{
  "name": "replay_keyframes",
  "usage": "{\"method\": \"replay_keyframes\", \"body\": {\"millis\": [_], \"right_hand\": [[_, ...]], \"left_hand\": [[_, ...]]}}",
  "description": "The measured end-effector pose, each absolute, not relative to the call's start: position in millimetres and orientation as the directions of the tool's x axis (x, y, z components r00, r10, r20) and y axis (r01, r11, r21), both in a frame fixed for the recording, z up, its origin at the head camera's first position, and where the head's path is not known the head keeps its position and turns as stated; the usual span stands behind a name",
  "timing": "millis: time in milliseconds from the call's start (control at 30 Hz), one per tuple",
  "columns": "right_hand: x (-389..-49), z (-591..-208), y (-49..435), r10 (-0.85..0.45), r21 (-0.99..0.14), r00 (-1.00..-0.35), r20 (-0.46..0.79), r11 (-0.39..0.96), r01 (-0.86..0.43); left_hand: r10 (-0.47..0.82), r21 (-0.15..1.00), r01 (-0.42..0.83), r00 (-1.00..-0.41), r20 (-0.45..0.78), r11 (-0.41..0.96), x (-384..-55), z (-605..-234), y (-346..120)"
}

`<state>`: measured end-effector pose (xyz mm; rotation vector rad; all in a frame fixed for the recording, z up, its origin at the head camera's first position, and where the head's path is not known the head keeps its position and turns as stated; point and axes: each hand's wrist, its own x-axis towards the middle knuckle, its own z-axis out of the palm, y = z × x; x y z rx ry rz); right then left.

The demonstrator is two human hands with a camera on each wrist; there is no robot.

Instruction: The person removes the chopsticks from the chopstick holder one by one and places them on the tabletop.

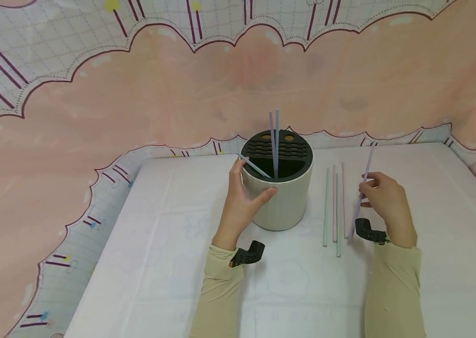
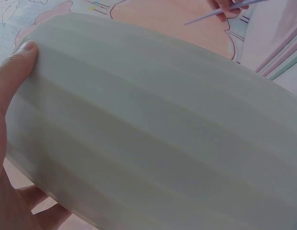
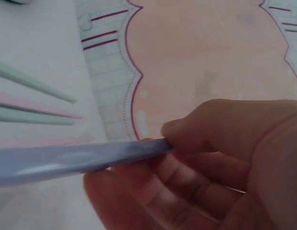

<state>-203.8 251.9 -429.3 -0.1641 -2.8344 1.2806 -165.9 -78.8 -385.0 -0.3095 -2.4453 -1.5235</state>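
A white cylindrical holder [image 1: 284,206] with a black slotted top [image 1: 278,151] stands on the table. My left hand [image 1: 238,202] grips its left side, thumb across the front; the ribbed wall [image 2: 153,124] fills the left wrist view. Two straws, one purple [image 1: 272,136] and one blue [image 1: 278,126], stand upright in the open front compartment, while a pale blue straw [image 1: 256,167] leans left over the rim. My right hand [image 1: 386,197] pinches a purple straw [image 3: 81,158] between thumb and fingers, right of the holder. That straw is tilted, its lower end close to the table.
Between the holder and my right hand lie green straws [image 1: 326,206] and pink straws [image 1: 343,197], roughly parallel. The white table [image 1: 170,244] meets a patterned pink and white cloth [image 1: 204,94] at its back and sides.
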Motion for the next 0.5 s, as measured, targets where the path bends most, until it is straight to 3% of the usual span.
{"method": "replay_keyframes", "body": {"millis": [200,500], "right_hand": [[-192,-414,241,0.017,-0.726,-0.989,-0.144,0.677,0.117],[-196,-426,237,-0.027,-0.712,-0.960,-0.280,0.676,0.189]], "left_hand": [[0.051,0.847,0.308,-0.947,0.318,0.433,-166,-385,-79],[0.046,0.839,0.300,-0.948,0.314,0.454,-165,-384,-79]]}}
